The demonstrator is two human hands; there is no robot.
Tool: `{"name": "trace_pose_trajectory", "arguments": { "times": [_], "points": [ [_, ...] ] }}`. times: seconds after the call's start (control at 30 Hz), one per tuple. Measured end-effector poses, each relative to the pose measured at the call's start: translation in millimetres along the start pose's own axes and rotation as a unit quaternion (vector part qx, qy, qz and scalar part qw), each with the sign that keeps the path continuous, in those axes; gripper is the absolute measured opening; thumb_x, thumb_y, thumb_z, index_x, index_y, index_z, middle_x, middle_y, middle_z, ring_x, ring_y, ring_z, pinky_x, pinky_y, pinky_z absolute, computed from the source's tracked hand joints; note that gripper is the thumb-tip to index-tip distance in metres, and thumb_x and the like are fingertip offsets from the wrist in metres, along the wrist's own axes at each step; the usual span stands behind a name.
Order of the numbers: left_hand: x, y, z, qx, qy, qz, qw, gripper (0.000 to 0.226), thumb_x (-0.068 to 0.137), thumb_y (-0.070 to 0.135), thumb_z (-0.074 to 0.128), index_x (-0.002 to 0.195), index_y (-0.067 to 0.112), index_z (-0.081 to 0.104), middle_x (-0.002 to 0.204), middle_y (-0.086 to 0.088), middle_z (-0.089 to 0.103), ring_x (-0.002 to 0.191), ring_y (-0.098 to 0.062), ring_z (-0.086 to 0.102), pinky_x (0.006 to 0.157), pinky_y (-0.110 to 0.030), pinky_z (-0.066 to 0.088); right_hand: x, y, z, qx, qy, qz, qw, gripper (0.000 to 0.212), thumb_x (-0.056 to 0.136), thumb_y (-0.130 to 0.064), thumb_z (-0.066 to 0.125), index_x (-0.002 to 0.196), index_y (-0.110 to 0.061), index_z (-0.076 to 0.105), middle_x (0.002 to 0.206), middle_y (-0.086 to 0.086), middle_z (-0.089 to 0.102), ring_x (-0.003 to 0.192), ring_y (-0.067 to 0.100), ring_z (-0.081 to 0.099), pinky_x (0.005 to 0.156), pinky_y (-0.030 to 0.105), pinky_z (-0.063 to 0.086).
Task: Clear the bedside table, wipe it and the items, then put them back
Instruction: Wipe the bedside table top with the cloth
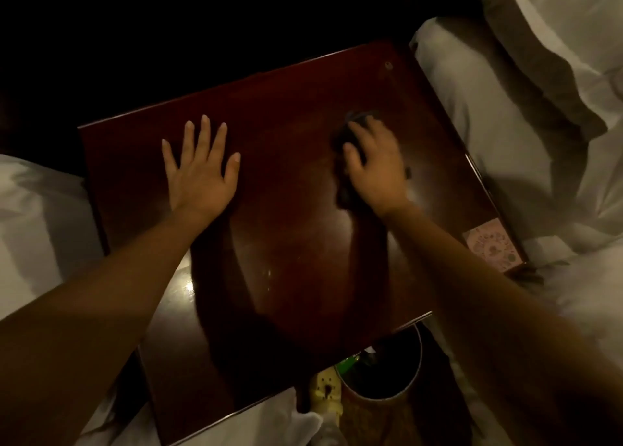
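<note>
The bedside table [286,115] has a dark reddish wooden top, seen from above, with nothing standing on it. My left hand [199,172] lies flat on its left part, fingers spread, holding nothing. My right hand [377,169] presses a dark cloth [344,192] onto the right part of the top. The cloth is bunched under my fingers and mostly hidden by the hand. A pinkish printed card [492,246] lies at the table's right edge.
White bedding [546,108] lies to the right of the table and more white bedding [37,229] to the left. Below the table's front edge stands a round bin [387,391] beside a pale yellow object [328,388]. The area behind the table is dark.
</note>
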State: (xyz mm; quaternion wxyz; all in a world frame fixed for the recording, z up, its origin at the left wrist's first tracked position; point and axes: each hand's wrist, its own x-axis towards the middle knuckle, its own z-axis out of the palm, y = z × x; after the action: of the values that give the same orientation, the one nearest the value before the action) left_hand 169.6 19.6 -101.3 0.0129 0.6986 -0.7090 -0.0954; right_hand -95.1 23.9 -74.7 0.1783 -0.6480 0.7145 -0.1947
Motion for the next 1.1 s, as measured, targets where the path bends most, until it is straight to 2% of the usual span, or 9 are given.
{"name": "trace_pose_trajectory", "arguments": {
  "times": [0.17,0.3,0.43,0.53,0.63,0.77,0.9,0.97,1.1],
  "points": [
    [-19.5,-17.7,-3.3,-0.040,-0.017,0.015,0.999,0.059,0.097,0.049,0.016,0.150,0.024,0.011,0.161,-0.003,0.005,0.149,-0.018,-0.002,0.120,-0.048,-0.005,-47.1,-56.5,35.6,0.028,-0.058,-0.108,0.992,0.042,0.089,-0.021,0.055,0.129,-0.011,0.054,0.143,0.018,0.046,0.136,0.033,0.038,0.114,0.040,0.028],
    [-99.1,-24.6,2.7,-0.035,0.006,-0.037,0.999,0.062,0.094,0.047,0.013,0.148,0.017,0.021,0.159,-0.008,0.016,0.147,-0.022,0.009,0.118,-0.049,0.004,-109.9,-73.0,46.2,0.029,-0.124,-0.181,0.975,0.046,0.088,-0.025,0.054,0.133,-0.015,0.050,0.147,0.014,0.042,0.138,0.031,0.034,0.115,0.042,0.027],
    [-162.5,-10.0,13.3,-0.006,0.007,-0.097,0.995,0.060,0.094,0.044,0.018,0.147,0.015,0.026,0.156,-0.011,0.025,0.146,-0.026,0.019,0.117,-0.047,0.008,-151.8,-66.9,46.7,-0.002,-0.159,-0.209,0.965,0.046,0.091,-0.028,0.047,0.136,-0.019,0.044,0.150,0.009,0.038,0.141,0.026,0.031,0.116,0.041,0.026],
    [-189.1,-2.5,18.9,0.015,-0.003,-0.109,0.994,0.060,0.094,0.043,0.021,0.146,0.014,0.028,0.155,-0.012,0.028,0.144,-0.027,0.023,0.116,-0.046,0.007,-157.6,-41.7,31.2,-0.016,-0.149,-0.231,0.961,0.048,0.083,-0.024,0.059,0.130,-0.017,0.052,0.144,0.012,0.047,0.134,0.029,0.043,0.110,0.042,0.035],
    [-193.6,-3.4,19.7,0.021,-0.005,-0.116,0.993,0.060,0.094,0.045,0.017,0.147,0.017,0.025,0.157,-0.009,0.025,0.145,-0.025,0.020,0.117,-0.046,0.007,-143.7,7.7,1.5,-0.020,-0.105,-0.160,0.981,0.050,0.080,-0.018,0.065,0.128,-0.014,0.055,0.140,0.015,0.050,0.131,0.032,0.047,0.109,0.041,0.036],
    [-193.3,-1.4,19.1,0.021,0.003,-0.115,0.993,0.061,0.094,0.046,0.016,0.147,0.017,0.025,0.157,-0.007,0.024,0.146,-0.023,0.018,0.117,-0.048,0.010,-87.9,82.9,-49.3,-0.051,-0.028,0.001,0.998,0.045,0.090,-0.017,0.054,0.134,-0.010,0.048,0.147,0.018,0.040,0.136,0.034,0.036,0.115,0.041,0.026],
    [-193.2,-2.4,21.5,0.025,0.011,-0.113,0.993,0.060,0.095,0.046,0.016,0.148,0.018,0.024,0.157,-0.007,0.024,0.147,-0.022,0.017,0.117,-0.049,0.010,-52.5,92.8,-55.2,-0.037,0.005,0.086,0.996,0.046,0.095,-0.022,0.046,0.139,-0.015,0.040,0.154,0.013,0.029,0.142,0.031,0.024,0.119,0.046,0.020],
    [-192.2,-3.0,23.3,0.029,0.018,-0.112,0.993,0.060,0.095,0.046,0.016,0.147,0.019,0.024,0.157,-0.007,0.024,0.146,-0.022,0.017,0.117,-0.048,0.009,-46.2,71.9,-44.1,-0.021,0.022,0.085,0.996,0.045,0.094,-0.019,0.046,0.139,-0.014,0.042,0.153,0.013,0.030,0.142,0.030,0.024,0.119,0.040,0.019],
    [-191.9,-3.2,27.5,0.028,0.031,-0.109,0.993,0.059,0.095,0.045,0.018,0.147,0.019,0.024,0.157,-0.007,0.023,0.147,-0.021,0.015,0.117,-0.047,0.006,-52.1,-27.9,15.3,0.019,-0.046,-0.060,0.997,0.046,0.090,-0.016,0.051,0.136,-0.012,0.046,0.151,0.015,0.034,0.141,0.029,0.029,0.118,0.033,0.017]
  ]
}}
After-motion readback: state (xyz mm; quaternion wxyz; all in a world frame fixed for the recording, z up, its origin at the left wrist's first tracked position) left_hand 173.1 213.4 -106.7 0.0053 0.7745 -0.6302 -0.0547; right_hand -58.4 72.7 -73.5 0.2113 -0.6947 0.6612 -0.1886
